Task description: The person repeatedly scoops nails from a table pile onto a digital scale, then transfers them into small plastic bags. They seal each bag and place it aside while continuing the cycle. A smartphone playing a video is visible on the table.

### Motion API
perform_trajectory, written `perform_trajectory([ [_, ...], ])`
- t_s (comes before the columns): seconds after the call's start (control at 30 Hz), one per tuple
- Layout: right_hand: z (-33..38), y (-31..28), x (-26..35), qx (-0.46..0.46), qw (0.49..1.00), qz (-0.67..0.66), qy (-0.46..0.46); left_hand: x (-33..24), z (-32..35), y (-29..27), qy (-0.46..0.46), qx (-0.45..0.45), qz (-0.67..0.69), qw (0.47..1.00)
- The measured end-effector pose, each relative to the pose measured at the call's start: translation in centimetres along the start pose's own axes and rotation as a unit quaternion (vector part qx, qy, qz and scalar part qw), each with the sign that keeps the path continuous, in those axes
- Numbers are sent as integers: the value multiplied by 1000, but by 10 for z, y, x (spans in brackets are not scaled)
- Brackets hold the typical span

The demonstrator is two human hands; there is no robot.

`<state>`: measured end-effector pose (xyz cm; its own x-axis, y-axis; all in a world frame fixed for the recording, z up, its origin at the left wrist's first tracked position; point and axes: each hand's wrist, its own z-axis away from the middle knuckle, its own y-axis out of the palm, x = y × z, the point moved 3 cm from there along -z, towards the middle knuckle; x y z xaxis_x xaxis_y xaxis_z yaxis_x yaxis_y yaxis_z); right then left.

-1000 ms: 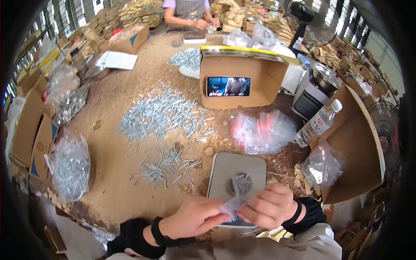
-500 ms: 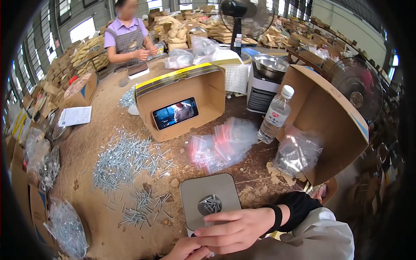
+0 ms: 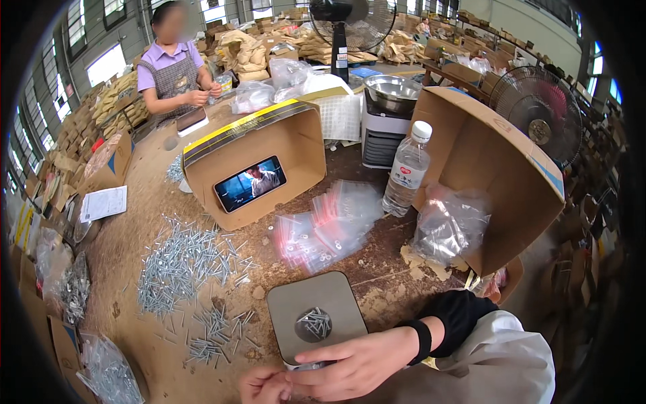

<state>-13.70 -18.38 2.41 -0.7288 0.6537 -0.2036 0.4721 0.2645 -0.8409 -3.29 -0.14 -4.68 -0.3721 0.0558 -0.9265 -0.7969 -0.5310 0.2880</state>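
Observation:
Low in the view, my left hand [image 3: 261,386] is closed in a pinch against the fingertips of my right hand; what it grips is hidden. My right hand [image 3: 360,367] bends its fingers over a bit of clear plastic bag [image 3: 312,365], mostly covered by the hand. Just beyond them sits a square grey weighing scale [image 3: 286,306], with several silver screws [image 3: 316,321] on the dark round spot of its top. A small heap of screws [image 3: 214,334] lies left of the scale, and a much larger pile [image 3: 182,262] lies farther off.
Small clear zip bags [image 3: 326,225] lie beyond the scale. A phone [image 3: 250,184] leans inside an open carton [image 3: 306,138]. At right stand a water bottle [image 3: 408,172] and a bigger carton [image 3: 501,182] beside crumpled plastic [image 3: 452,225]. Across the table stands a co-worker [image 3: 171,71].
The view has shifted, so the table's things sit a little more to the left. My left hand has moved left and shows more; the fingers of both hands still meet.

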Motion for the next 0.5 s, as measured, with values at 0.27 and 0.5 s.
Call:
perform_trajectory([
  [0.27,1,-2,-5,4,996,61,66,-44,-10,14,280,-46,-307,908],
  [0.5,-5,-2,0,42,998,-17,34,-49,-18,36,313,88,-368,871],
])
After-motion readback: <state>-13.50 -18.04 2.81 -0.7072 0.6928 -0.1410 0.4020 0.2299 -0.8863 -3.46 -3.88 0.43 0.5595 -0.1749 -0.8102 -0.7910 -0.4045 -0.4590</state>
